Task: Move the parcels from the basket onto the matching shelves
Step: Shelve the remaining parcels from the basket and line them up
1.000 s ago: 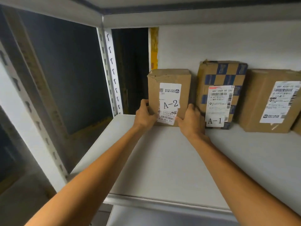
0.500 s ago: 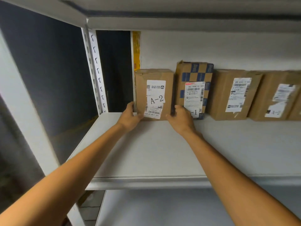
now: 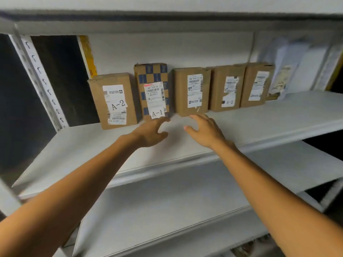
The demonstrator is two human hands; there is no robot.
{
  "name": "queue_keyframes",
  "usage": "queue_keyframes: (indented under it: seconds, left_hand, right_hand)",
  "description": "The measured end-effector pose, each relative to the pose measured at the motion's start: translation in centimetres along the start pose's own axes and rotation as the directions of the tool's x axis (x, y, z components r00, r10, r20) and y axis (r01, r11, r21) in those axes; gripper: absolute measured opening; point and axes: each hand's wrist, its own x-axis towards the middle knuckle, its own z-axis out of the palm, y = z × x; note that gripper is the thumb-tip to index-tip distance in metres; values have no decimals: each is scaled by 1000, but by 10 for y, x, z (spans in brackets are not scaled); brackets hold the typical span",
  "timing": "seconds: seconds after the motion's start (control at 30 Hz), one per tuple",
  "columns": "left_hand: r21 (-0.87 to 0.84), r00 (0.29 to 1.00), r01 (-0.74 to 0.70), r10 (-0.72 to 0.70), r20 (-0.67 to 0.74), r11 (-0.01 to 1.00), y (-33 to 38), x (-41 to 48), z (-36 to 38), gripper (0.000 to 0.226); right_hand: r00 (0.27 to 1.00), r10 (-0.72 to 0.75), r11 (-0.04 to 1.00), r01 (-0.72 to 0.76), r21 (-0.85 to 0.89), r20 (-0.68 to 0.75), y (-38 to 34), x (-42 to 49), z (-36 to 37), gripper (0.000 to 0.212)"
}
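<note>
Left hand [image 3: 150, 133] and right hand [image 3: 205, 133] above white shelf [image 3: 83, 145] — fingers relaxed, spread, gripping nothing. A-2 parcel [image 3: 113, 101] standing at row's left end, A-1 parcel [image 3: 154, 89] beside it.

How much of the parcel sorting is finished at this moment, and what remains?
Done: the A-2 parcel stands at the left end of the shelf, beside the A-1 parcel, with no hand on it. In hand: nothing; the left hand and right hand are open and empty. Left: unclear, the basket is out of view.

Parcels [image 3: 181, 91] in row on shelf [image 3: 278, 117] — hands [image 3: 178, 130] before
</note>
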Motion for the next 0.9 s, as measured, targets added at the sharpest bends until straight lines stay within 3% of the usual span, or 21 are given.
queue_keyframes:
  seconds: [0.17,0.27,0.47,0.67,0.9]
  left_hand:
    - [-7,979,-178,178,101,984,89,29,35,55]
    - [-37,946,-287,289,146,957,145,56,63,57]
    - [-218,860,-423,466,209,879,257,120,131,53]
    - [-486,774,-419,581,250,767,359,176,225,47]
    - [-579,500,-480,748,437,659,502,182,366,46]
  right_hand:
    - [990,143,989,-143,35,3,75,-43,-64,67]
    - [974,215,971,-205,126,-66,124,-68,-103,66]
    - [895,410,906,-376,195,-175,226,-119,-164,63]
    - [713,656,753,-595,282,-247,335,-196,-210,60]
    - [370,876,457,-842,287,-308,423,-310,-242,72]
